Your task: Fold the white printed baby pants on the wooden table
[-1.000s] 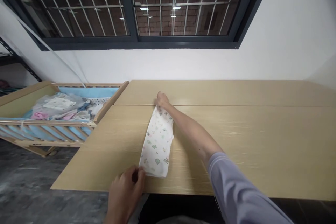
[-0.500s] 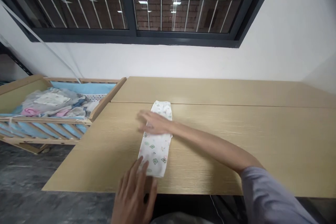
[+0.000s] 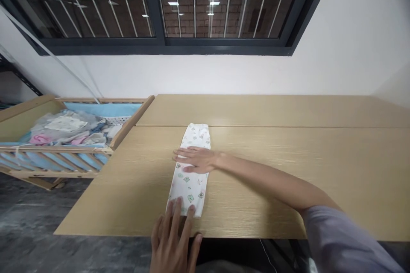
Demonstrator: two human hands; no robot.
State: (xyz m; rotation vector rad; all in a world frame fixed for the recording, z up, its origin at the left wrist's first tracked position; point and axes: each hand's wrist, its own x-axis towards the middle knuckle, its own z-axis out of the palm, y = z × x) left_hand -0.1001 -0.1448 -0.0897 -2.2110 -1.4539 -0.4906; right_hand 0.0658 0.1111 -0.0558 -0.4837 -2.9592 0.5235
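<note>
A white cloth garment with small green and pink prints lies folded into a long narrow strip on the wooden table. It looks like baby pants, though the fold hides its full shape. My right hand rests flat across its middle, fingers stretched toward the left. At the near end, my left hand is spread with its fingertips on the garment's lower edge. Neither hand grips the cloth.
Left of the table stands a wooden crib with blue lining. Inside it is a pile of baby clothes and clear plastic bags. A white wall and a barred window rise behind the table. The table's front edge is close to my body.
My right hand let go of the garment's far end and came down flat onto its middle. My left hand opened from a pinch at the near corner and spread over the near edge.
</note>
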